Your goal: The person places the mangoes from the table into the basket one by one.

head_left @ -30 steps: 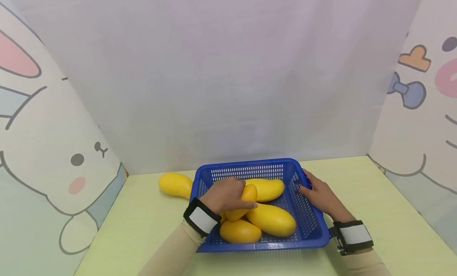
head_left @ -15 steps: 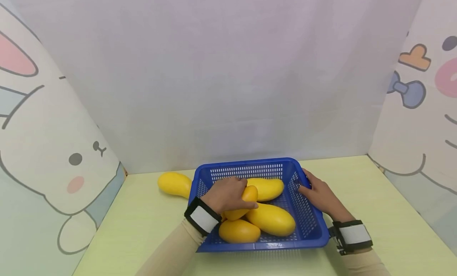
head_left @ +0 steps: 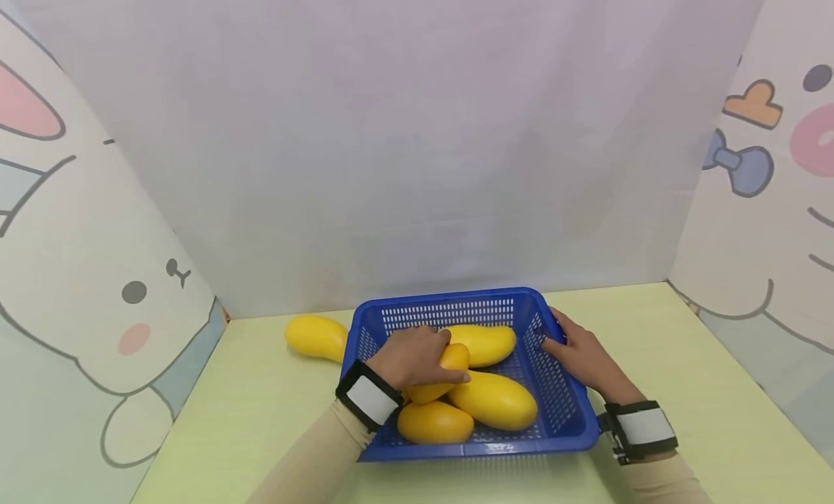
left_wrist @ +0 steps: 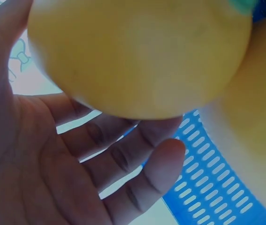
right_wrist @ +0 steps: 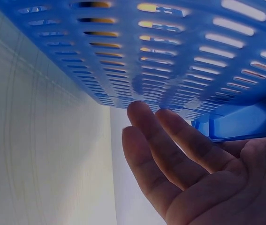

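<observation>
My left hand (head_left: 417, 355) reaches into a blue perforated plastic basket (head_left: 508, 447) and grips an orange-yellow mango (head_left: 455, 356). In the left wrist view this mango (left_wrist: 142, 61) lies against curled fingers, with the palm partly showing. Beside and below it in the basket are a smaller mango (head_left: 435, 423) and two larger yellow, mango-like fruits, one in front (head_left: 498, 401) and one at the back (head_left: 485, 345). My right hand (head_left: 586, 355) holds the basket's right rim, thumb over the inner side. Seen from the right wrist, its fingers (right_wrist: 156, 140) extend along the outer wall.
Left of the basket, another long yellow fruit (head_left: 316, 337) lies on the pale green table (head_left: 260, 410), its right end hidden behind the basket. A plain light cloth wall (head_left: 417, 164) rises behind. Side panels with cartoon animals (head_left: 98, 308) border the table.
</observation>
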Motion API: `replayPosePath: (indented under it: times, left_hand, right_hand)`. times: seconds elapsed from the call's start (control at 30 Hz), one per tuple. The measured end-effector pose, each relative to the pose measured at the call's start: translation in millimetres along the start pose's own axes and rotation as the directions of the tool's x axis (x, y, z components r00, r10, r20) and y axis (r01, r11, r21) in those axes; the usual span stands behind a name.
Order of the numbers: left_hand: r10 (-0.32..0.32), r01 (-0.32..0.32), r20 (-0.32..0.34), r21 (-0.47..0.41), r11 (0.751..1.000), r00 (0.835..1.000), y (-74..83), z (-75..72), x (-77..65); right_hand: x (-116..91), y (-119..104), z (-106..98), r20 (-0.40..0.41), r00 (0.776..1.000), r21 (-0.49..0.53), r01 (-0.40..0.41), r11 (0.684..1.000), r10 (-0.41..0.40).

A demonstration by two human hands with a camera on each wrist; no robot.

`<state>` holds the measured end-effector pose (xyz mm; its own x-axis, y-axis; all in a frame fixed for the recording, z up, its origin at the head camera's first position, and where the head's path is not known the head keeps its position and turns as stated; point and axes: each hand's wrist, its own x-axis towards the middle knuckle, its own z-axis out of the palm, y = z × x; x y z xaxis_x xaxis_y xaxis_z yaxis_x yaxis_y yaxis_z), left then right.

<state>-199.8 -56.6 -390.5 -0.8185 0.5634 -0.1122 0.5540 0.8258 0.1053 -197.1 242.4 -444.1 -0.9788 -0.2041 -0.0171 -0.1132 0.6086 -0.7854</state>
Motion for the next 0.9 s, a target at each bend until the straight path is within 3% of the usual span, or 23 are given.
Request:
replayPosePath:
  times: [0.9]
  left_hand:
    - [-0.005,0.005,0.019,-0.012,1.000,1.000,0.0,0.2,-1.0]
  right_hand:
    - [0.9,1.2,0.6,-0.016,1.000,-0.024,0.013,1.000,-0.013]
